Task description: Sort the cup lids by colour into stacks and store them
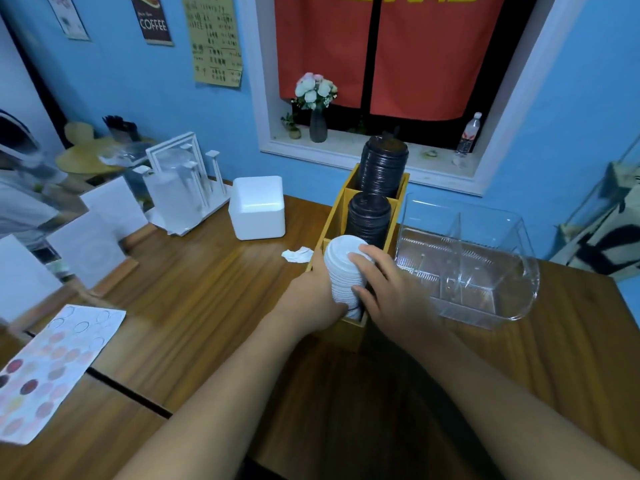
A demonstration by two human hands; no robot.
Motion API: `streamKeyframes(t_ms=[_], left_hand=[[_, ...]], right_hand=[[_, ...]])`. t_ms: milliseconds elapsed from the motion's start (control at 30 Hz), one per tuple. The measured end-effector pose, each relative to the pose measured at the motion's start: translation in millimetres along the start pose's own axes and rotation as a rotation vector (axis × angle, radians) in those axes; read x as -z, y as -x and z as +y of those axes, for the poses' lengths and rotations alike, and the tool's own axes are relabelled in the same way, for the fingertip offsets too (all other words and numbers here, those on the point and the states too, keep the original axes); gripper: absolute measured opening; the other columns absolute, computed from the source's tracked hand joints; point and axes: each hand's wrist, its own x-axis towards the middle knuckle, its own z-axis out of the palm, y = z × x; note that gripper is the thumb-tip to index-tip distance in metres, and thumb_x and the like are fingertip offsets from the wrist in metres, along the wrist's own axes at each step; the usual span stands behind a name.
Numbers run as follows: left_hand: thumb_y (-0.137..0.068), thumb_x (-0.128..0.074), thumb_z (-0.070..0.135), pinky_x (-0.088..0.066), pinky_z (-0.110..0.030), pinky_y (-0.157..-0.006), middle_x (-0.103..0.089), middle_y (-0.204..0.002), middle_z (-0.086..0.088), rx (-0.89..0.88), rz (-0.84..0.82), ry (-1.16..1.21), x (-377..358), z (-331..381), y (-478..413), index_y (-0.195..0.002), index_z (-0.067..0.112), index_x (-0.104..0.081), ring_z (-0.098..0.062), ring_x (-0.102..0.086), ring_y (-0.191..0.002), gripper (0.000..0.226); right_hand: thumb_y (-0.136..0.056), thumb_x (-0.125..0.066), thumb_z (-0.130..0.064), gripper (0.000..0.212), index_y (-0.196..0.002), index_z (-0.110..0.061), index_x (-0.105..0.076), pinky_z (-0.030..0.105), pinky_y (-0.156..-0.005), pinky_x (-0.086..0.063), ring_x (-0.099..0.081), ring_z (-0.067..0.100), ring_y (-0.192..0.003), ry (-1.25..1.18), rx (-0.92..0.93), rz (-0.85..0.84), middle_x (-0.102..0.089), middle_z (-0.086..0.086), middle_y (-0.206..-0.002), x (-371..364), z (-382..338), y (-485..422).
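A stack of white cup lids [343, 268] stands in the nearest compartment of a yellow wooden organiser [348, 332]. My left hand [313, 292] grips the stack from its left side, and my right hand [388, 289] holds it from the right with fingers over the top lid. Two stacks of black lids fill the other compartments: one in the middle [369, 218] and a taller one at the far end [382, 164].
A clear plastic bin [467, 265] lies right of the organiser. A white foam box [258, 207] and a crumpled paper scrap [297, 254] sit to its left. A dotted paper sheet [52, 368] lies near the table's left edge. White racks and boards stand at the far left.
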Motion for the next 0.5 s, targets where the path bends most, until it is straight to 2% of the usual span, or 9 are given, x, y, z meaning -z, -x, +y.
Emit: streamKeyframes(t_ms=[100, 233, 333, 500], left_hand=[[-0.086, -0.078, 0.038, -0.05, -0.015, -0.065, -0.06, -0.125, -0.003, 0.036, -0.037, 0.065, 3, 4, 0, -0.159, 0.015, 0.01, -0.005, -0.053, -0.079, 0.117], [-0.085, -0.079, 0.039, -0.041, -0.01, -0.051, -0.058, -0.118, 0.002, 0.018, 0.04, 0.049, 1, 7, 4, -0.158, 0.022, 0.013, -0.003, -0.052, -0.071, 0.119], [-0.087, -0.076, 0.037, -0.042, -0.01, -0.059, -0.061, -0.122, 0.0, -0.032, 0.12, -0.012, -7, 5, 3, -0.158, 0.024, 0.005, -0.007, -0.055, -0.083, 0.109], [-0.09, -0.072, 0.041, -0.059, -0.028, -0.073, -0.064, -0.121, -0.003, -0.01, 0.182, -0.122, -22, -1, -6, -0.154, 0.027, -0.006, -0.019, -0.066, -0.094, 0.093]], right_hand=[[-0.1, -0.055, -0.029, 0.047, -0.145, -0.017, -0.048, 0.044, -0.087, -0.057, -0.06, 0.028, -0.119, -0.013, -0.018, -0.006, -0.047, 0.006, -0.149, -2, 4, 1], [-0.104, -0.047, -0.029, 0.041, -0.144, -0.019, -0.049, 0.048, -0.095, -0.052, -0.051, 0.026, -0.128, -0.007, 0.0, -0.059, -0.049, 0.005, -0.148, -9, 6, 6], [-0.104, -0.046, -0.027, 0.04, -0.143, -0.019, -0.052, 0.049, -0.099, -0.049, -0.051, 0.026, -0.129, -0.046, -0.039, -0.05, -0.052, 0.004, -0.146, -13, 2, 11], [-0.104, -0.049, -0.024, 0.039, -0.142, -0.017, -0.056, 0.049, -0.104, -0.046, -0.05, 0.026, -0.132, -0.069, -0.058, -0.025, -0.056, 0.005, -0.145, -15, -4, 16]])
